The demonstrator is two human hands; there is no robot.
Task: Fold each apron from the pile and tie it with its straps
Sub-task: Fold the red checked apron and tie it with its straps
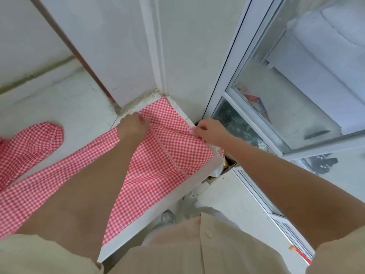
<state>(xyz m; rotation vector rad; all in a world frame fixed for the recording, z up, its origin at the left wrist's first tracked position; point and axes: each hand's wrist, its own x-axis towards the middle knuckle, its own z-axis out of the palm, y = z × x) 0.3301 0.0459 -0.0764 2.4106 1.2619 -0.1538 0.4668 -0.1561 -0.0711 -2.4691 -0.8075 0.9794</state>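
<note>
**A:** Which step is in hand?

**B:** I judge it an early fold. The red gingham apron (169,155) lies spread over the table (158,208), reaching from the table's near edge to its far corner. Near that far corner the left hand (132,129) has its fingers curled into the cloth. At the table's right edge the right hand (209,133) pinches the apron's hem.

**A:** What does the next move call for?

**B:** Probably lifting both held points together and laying that end over evenly, so the edges meet. The straps must stay free for the tying.

**A:** What can't you make out?

**B:** The left forearm covers the middle of the apron. A long gingham band (49,180) runs off toward the table's left, and I cannot tell whether it is a strap or part of the body. Further left on the table sits a gingham bundle (33,147), cut off by the frame, so it could be the pile or a finished apron. Beyond the table's right edge is a window (296,95).
</note>
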